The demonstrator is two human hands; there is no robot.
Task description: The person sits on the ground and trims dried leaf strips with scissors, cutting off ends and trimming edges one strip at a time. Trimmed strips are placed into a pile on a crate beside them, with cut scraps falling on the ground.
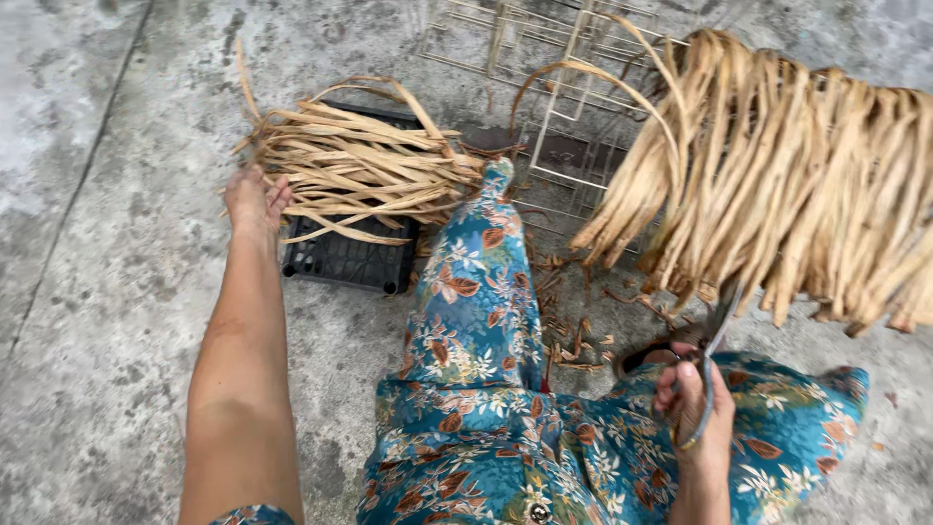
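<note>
Nearest me: my lap, in blue floral trousers (486,428), one leg stretched forward across the concrete floor (97,292).

My right hand (695,413) rests on my right knee, fingers closed around the handles of a pair of scissors (714,355); the blades point up toward the hanging strips. Whether the blades are parted, I cannot tell.

My left hand (255,199) is reached out forward, arm straight, fingers loosely curled at the left edge of a pile of dried tan strips (360,170). The fingertips touch or nearly touch the nearest strips; a firm grasp is not visible.

The pile lies on a black plastic crate (345,261) set flat on the floor, just beside my outstretched foot.

To the right, a thick bundle of the same strips (777,175) hangs down, ends ragged, above my right knee.

Short brown offcuts (573,340) are scattered on the floor between my legs. Wire racks (544,49) lie beyond, at the top of the view.
</note>
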